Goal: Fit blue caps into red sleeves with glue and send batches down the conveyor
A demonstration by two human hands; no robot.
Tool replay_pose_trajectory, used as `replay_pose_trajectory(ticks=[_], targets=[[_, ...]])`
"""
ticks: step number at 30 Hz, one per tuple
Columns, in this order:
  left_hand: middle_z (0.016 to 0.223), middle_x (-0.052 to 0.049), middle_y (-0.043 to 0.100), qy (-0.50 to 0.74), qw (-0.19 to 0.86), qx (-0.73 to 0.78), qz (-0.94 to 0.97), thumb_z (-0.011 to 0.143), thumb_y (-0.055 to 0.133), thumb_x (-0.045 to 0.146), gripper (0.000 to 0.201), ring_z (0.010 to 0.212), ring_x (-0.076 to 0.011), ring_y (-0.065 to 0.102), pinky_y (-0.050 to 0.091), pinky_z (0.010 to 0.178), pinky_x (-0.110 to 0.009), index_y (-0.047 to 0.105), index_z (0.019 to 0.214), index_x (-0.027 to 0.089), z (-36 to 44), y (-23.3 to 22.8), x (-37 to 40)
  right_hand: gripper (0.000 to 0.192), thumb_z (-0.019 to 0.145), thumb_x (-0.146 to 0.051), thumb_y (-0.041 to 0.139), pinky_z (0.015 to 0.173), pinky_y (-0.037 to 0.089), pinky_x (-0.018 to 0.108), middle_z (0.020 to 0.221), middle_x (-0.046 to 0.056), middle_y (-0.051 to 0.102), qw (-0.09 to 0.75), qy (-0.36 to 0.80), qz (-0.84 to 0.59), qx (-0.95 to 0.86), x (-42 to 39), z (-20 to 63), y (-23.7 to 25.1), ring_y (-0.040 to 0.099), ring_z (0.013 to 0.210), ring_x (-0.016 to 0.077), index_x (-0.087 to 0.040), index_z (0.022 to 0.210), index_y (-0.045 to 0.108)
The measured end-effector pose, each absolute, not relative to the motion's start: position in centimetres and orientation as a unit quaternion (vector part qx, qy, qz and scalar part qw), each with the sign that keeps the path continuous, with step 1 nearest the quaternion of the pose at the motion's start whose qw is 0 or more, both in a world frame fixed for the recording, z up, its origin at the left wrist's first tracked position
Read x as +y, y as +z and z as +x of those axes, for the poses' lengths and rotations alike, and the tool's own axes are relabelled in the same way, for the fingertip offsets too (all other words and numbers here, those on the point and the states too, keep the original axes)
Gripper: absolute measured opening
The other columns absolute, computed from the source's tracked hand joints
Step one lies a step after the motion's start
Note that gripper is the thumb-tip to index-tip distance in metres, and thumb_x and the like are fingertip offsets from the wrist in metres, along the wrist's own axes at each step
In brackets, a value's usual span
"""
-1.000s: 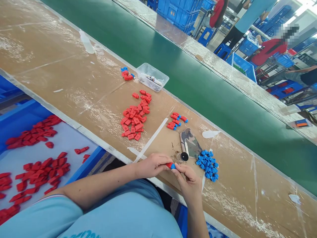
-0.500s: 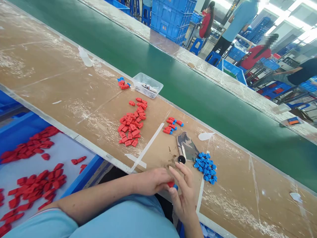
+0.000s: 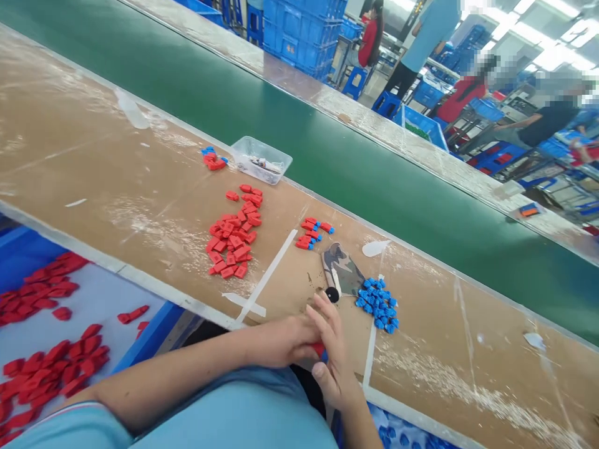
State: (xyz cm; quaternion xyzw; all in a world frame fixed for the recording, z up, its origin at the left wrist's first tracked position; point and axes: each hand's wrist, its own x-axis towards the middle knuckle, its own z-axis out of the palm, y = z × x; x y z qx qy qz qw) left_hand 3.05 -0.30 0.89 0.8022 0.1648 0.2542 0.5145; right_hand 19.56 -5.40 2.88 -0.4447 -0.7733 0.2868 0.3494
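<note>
Both hands low centre of frame at near tabletop (image 3: 140, 187) edge. Left hand (image 3: 285, 340) fingers pinching small red-and-blue part (image 3: 321, 352). Right hand (image 3: 333, 362) against part, fingers spread, thumb under. Blue pieces pile (image 3: 378, 304) just right of hands; red pieces pile (image 3: 234, 240) upper left of hands.

green conveyor belt (image 3: 374, 168), clear tray (image 3: 260, 159)

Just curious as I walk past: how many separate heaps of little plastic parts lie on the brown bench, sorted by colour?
Red-only heaps: 1
Blue-only heaps: 1
Red-and-blue heaps: 2
Total: 4
</note>
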Motion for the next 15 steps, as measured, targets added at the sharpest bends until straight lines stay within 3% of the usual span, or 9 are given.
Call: replay_pose_trajectory(ticks=[2,5,8,12,15], targets=[[0.095,-0.008,0.065,0.231,0.467,0.243,0.818,0.092,0.049,0.022,0.015,0.092,-0.0214,0.06,0.049,0.083,-0.03,0.064,0.097,0.018,2.6,1.0,1.3,0.058,0.095,-0.061,0.027,0.104,0.039,0.049,0.141,0.01,0.047,0.383,0.274,-0.498,-0.728,-5.3,21.3,2.7,0.043,0.132,0.0293,-0.026,0.136,0.049],[0.087,-0.006,0.059,0.22,0.38,0.385,0.812,0.092,0.048,0.02,0.015,0.083,-0.0194,0.057,0.048,0.078,-0.03,0.062,0.086,0.017,2.1,0.6,4.3,0.038,0.092,-0.049,0.047,0.083,0.049,0.039,0.105,0.011,0.066,0.422,0.149,-0.659,-0.605,-5.4,25.1,1.6,0.063,0.095,0.0233,-0.019,0.11,0.064],[0.087,-0.006,0.056,0.226,0.323,0.48,0.784,0.09,0.049,0.016,0.014,0.084,-0.0203,0.057,0.048,0.081,-0.034,0.06,0.081,0.015,2.5,0.3,6.7,0.042,0.083,-0.056,0.056,0.066,0.046,0.036,0.077,0.007,0.064,0.368,0.047,-0.763,-0.529,-5.9,28.5,0.2,0.058,0.067,0.0209,-0.017,0.091,0.067],[0.097,-0.008,0.058,0.261,0.302,0.527,0.751,0.088,0.046,0.005,0.016,0.096,-0.0214,0.056,0.047,0.091,-0.037,0.058,0.09,0.015,3.2,0.4,8.1,0.053,0.079,-0.065,0.049,0.066,0.043,0.037,0.081,0.009,0.064,0.288,0.025,-0.801,-0.524,-6.1,30.7,-1.2,0.06,0.079,0.027,-0.02,0.099,0.069],[0.105,-0.008,0.057,0.281,0.277,0.517,0.759,0.085,0.049,0.002,0.022,0.104,-0.022,0.054,0.044,0.097,-0.037,0.057,0.1,0.016,2.7,0.6,8.0,0.054,0.071,-0.067,0.049,0.067,0.045,0.04,0.078,0.01,0.064,0.269,0.044,-0.822,-0.5,-5.5,31.5,-2.2,0.061,0.08,0.0297,-0.022,0.093,0.07]])
